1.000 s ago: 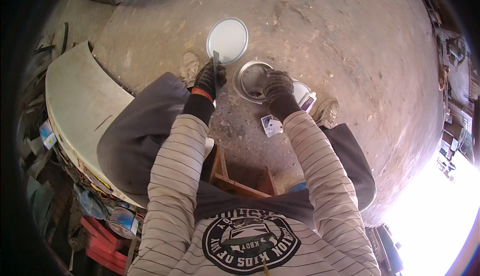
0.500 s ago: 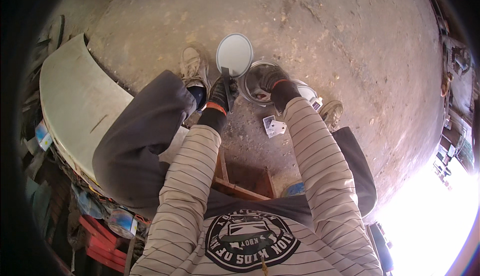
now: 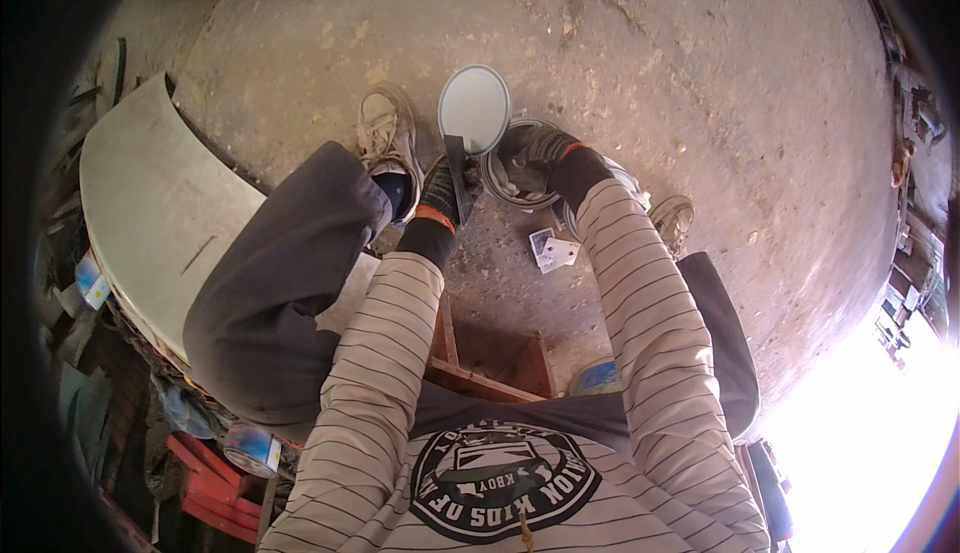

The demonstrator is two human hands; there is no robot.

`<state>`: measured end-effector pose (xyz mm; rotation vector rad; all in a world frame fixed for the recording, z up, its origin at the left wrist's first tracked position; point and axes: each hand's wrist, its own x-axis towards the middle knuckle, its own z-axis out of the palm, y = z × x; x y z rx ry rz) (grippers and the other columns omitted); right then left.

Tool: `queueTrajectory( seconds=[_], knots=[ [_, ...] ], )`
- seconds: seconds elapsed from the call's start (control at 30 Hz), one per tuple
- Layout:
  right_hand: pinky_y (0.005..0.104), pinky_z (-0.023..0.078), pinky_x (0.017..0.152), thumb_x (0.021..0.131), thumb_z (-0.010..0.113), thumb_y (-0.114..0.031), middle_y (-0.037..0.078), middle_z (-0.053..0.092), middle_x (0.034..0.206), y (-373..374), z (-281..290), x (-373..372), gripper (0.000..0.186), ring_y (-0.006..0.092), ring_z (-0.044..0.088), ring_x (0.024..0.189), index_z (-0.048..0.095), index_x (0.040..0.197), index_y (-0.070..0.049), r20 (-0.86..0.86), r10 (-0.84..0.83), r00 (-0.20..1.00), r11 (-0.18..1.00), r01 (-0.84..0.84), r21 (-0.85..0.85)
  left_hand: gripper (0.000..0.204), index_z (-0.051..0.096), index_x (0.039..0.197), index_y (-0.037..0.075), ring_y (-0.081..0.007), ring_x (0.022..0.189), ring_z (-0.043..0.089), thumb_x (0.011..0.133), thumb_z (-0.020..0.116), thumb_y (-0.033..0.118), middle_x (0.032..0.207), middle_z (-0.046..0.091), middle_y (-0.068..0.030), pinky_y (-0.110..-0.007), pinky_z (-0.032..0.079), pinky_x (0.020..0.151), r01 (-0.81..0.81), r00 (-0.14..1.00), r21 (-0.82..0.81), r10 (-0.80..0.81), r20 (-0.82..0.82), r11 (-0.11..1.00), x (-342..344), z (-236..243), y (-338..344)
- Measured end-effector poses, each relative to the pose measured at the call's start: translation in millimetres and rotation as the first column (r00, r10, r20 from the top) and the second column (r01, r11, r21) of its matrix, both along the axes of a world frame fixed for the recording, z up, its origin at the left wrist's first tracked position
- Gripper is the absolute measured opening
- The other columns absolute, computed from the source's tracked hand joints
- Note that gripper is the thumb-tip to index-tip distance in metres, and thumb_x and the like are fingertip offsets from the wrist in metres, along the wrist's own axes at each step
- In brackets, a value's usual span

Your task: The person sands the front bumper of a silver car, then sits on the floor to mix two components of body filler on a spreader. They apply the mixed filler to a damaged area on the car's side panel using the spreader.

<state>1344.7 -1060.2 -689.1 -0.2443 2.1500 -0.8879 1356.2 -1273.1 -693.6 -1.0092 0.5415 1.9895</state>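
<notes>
My gloved left hand (image 3: 443,187) is closed on a dark flat blade-like tool (image 3: 457,168), upright just below a round pale lid (image 3: 473,103). My gloved right hand (image 3: 532,153) is down in the open metal can (image 3: 500,189), its fingers curled and what they hold, if anything, hidden. Behind my right wrist sits another pale round container (image 3: 625,177), mostly covered. A few playing cards (image 3: 555,251) lie on the floor below the can.
Beside my left leg is a large pale curved panel (image 3: 150,203), with a red object (image 3: 205,483) and cans (image 3: 250,450) among clutter. A wooden box (image 3: 490,353) lies between my legs; a blue item (image 3: 598,377) is near it. My shoes (image 3: 383,128) flank the can. Clutter lines the right edge.
My left hand, with the tool, is lower and further right than a second ago. The lid has shifted down and right, close against the can. My right hand has moved up over the can.
</notes>
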Motion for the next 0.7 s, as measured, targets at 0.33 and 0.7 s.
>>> queueTrajectory(
  seconds=[0.33, 0.7],
  knots=[
    [0.0323, 0.047, 0.089, 0.08, 0.068, -0.022, 0.012, 0.067, 0.11, 22.1, -0.4, 10.2, 0.037, 0.0222, 0.062, 0.101, 0.066, 0.116, -0.01, 0.208, -0.136, 0.969, 0.98, 0.162, -0.117, 0.017, 0.056, 0.1, 0.018, -0.0149, 0.068, 0.054, 0.098, 0.041, 0.026, 0.081, 0.058, -0.0006, -0.03, 0.045, 0.057, -0.068, 0.996, 0.137, 0.074, -0.043, 0.988, -7.2, -17.6, -30.9],
    [0.035, 0.049, 0.085, 0.084, 0.064, -0.019, 0.014, 0.068, 0.101, 65.6, 83.6, 65.6, 0.029, 0.0242, 0.064, 0.092, 0.066, 0.109, -0.006, 0.103, -0.622, 0.777, 0.757, 0.629, -0.177, 0.013, 0.063, 0.089, 0.012, -0.0146, 0.074, 0.056, 0.093, 0.051, 0.015, 0.078, 0.059, -0.0015, -0.031, 0.045, 0.059, 0.059, 0.98, -0.57, -0.156, -0.123, 0.819, -20.9, -23.6, -48.0]
  ],
)
